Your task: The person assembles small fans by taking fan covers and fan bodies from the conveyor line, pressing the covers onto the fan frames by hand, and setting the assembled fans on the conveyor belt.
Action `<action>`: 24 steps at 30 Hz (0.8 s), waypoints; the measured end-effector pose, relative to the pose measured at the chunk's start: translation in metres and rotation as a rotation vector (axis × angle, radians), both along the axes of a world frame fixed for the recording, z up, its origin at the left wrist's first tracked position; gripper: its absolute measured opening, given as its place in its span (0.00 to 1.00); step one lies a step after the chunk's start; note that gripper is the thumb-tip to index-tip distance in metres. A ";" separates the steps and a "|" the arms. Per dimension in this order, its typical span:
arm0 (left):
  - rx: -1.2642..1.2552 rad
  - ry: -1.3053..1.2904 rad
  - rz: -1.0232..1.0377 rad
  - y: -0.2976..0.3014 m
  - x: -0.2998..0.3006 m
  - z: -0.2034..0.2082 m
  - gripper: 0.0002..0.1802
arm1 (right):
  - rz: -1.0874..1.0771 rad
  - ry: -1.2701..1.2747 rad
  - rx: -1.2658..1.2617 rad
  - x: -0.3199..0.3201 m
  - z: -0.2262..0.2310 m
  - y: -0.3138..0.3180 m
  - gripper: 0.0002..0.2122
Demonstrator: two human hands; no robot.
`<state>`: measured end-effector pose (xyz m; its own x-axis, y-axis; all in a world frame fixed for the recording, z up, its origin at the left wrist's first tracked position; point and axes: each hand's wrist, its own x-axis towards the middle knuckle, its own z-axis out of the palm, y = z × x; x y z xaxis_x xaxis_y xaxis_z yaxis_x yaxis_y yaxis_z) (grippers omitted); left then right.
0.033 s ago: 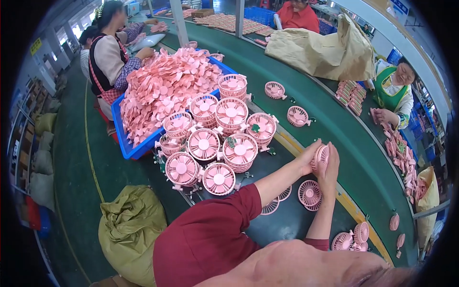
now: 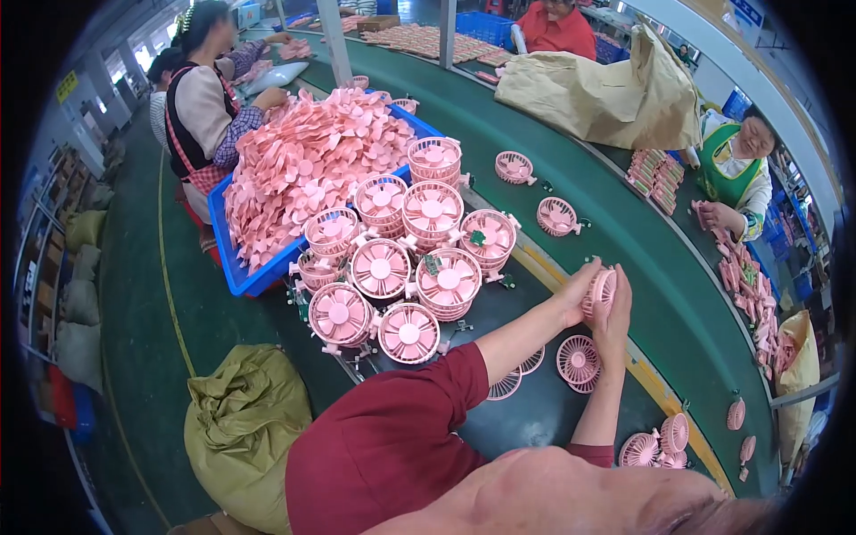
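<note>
Between my two hands, over the edge of the green belt, is a round pink fan housing (image 2: 599,294). My left hand (image 2: 577,290) presses on it from the left. The fingers of my right hand (image 2: 613,323) close round its other side. Pink slatted fan covers (image 2: 579,364) lie on the dark table below my hands, partly behind my forearms. To the left stand stacks of pink fan housings (image 2: 432,208) with blades in them, some with small green circuit boards attached.
Behind the stacks, a blue crate (image 2: 245,281) is heaped with pink fan blades (image 2: 312,160). Several fan housings (image 2: 558,217) lie on the green belt (image 2: 615,241). Across it, a co-worker in a green apron (image 2: 727,169) handles pink parts. An olive sack (image 2: 245,428) sits at lower left.
</note>
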<state>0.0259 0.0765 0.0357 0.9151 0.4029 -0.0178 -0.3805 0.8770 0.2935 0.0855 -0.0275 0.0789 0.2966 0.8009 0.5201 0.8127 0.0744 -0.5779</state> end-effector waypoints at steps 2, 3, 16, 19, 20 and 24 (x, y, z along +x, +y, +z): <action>0.125 0.160 0.281 -0.011 0.001 0.015 0.19 | -0.015 0.097 -0.044 -0.006 -0.002 0.003 0.35; 0.198 0.190 0.339 -0.013 0.000 0.017 0.15 | 0.034 0.228 0.008 -0.007 -0.006 0.005 0.34; 0.896 0.394 0.944 -0.034 0.006 0.014 0.07 | 0.037 0.559 0.098 -0.015 -0.005 0.005 0.24; 1.043 0.549 0.770 -0.023 -0.001 0.010 0.12 | -0.033 0.537 0.057 0.005 -0.002 0.004 0.22; 1.140 0.572 0.740 -0.018 -0.002 0.007 0.15 | -0.044 0.515 0.046 0.020 -0.013 0.006 0.22; 1.265 0.556 0.804 -0.016 0.009 0.014 0.24 | -0.512 -0.061 0.080 0.074 -0.012 -0.030 0.24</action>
